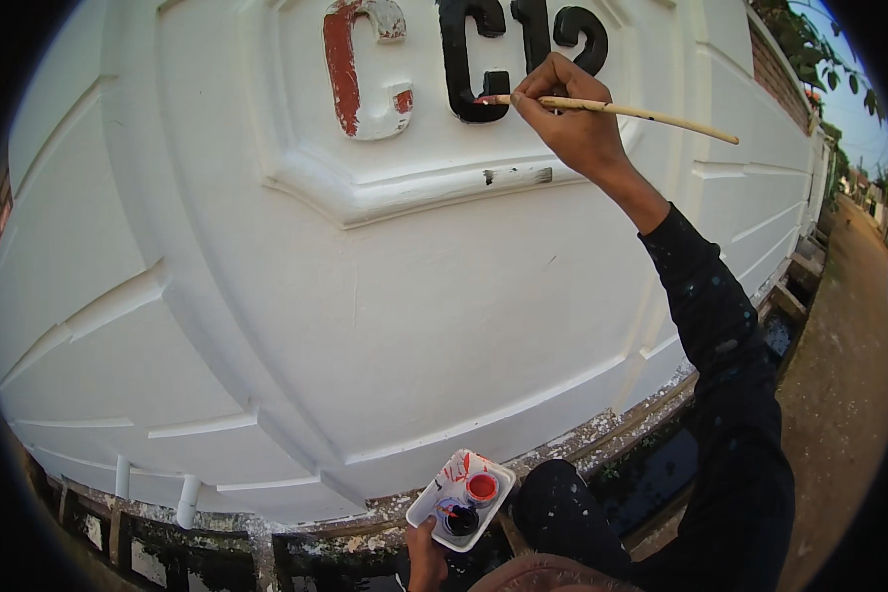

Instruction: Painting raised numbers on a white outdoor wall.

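Observation:
My right hand (580, 128) pinches a thin wooden paintbrush (661, 117) near its bristle end, the pale handle pointing out to the right. Its reddish tip meets the lower part of a raised black letter (459, 64) on the wall. To the left stands another raised letter (342, 69), part brownish red, part bare white. Low in the view, my left hand (425, 558) grips the edge of a small white tray (421, 507). Inside the tray sit a cup of red paint (482, 486) and a cup of dark paint (461, 520); red smears mark the tray.
The white wall (444, 306) has moulded panels and a framed ledge with dark smudges below the letters. Two white pipes (187, 500) stick out at its foot. A drain with dark water (656, 474) runs along it, beside my bent knee (562, 508). A dirt road (844, 326) lies right.

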Available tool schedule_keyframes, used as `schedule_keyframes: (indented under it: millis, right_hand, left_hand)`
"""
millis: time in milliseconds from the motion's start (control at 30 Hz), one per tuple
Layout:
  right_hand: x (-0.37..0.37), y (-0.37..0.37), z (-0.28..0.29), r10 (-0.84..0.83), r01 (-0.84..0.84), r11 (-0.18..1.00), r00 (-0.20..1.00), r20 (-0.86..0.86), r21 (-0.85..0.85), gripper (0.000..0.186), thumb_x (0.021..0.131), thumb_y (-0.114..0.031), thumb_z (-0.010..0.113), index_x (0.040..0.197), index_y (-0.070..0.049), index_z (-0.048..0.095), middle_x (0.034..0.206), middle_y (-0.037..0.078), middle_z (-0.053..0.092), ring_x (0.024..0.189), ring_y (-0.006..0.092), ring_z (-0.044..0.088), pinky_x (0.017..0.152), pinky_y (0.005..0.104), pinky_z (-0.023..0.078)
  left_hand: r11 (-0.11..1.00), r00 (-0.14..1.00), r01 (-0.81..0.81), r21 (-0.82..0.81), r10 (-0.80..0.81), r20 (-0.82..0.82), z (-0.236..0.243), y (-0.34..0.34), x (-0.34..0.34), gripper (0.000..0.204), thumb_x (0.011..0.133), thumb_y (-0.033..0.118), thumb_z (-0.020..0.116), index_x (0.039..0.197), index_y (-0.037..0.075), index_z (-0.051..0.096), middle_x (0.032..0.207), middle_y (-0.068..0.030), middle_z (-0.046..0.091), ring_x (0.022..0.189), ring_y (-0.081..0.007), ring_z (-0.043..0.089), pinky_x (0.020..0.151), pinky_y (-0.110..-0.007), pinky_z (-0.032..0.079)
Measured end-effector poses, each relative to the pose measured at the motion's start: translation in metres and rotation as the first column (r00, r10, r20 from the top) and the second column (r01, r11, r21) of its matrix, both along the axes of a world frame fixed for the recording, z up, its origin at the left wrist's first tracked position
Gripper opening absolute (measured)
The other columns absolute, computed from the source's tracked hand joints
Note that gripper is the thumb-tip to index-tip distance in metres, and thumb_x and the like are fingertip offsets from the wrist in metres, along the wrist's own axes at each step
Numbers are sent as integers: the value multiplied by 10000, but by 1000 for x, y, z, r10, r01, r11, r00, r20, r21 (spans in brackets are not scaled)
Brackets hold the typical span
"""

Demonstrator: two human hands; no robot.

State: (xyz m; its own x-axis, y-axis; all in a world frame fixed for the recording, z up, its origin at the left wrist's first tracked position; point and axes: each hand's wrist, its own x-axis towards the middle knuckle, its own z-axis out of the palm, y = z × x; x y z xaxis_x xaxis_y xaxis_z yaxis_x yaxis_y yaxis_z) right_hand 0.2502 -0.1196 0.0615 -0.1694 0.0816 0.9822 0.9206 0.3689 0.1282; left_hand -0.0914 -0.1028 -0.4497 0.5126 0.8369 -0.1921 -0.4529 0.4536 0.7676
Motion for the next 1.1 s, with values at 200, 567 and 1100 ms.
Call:
schedule_keyframes:
  millis: [200, 567, 1100]
  right_hand:
    - [1, -6, 56, 143, -144, 968, 989, 20, 203, 164, 849, -81, 723, 840, -12, 575, 791, 88, 700, 717, 131, 710, 658, 248, 581]
    - [0, -1, 93, 300, -141, 915, 865, -402, 379, 201, 887, -42, 704, 815, -18, 518, 712, 104, 648, 604, 145, 660, 506, 239, 518]
    - [6, -16, 77, 304, -97, 915, 803, -513, 391, 206, 893, -39, 667, 810, -3, 482, 667, 108, 616, 528, 137, 603, 437, 263, 476]
  left_hand:
    - [999, 998, -6, -33, 8, 68, -19, 8, 3, 648, 812, 246, 619, 1367, -40, 444, 1265, -187, 583, 1174, -354, 589, 1034, -502, 471]
    - [999, 998, -17, -40, 19, 52, -17, 5, -1, 586, 843, 202, 586, 1368, -16, 444, 1261, -174, 579, 1141, -319, 606, 979, -472, 507]
    - [999, 999, 10, -47, -8, 35, 4, -4, -1, 661, 825, 230, 600, 1396, -39, 407, 1319, -217, 540, 1173, -369, 589, 1033, -501, 484]
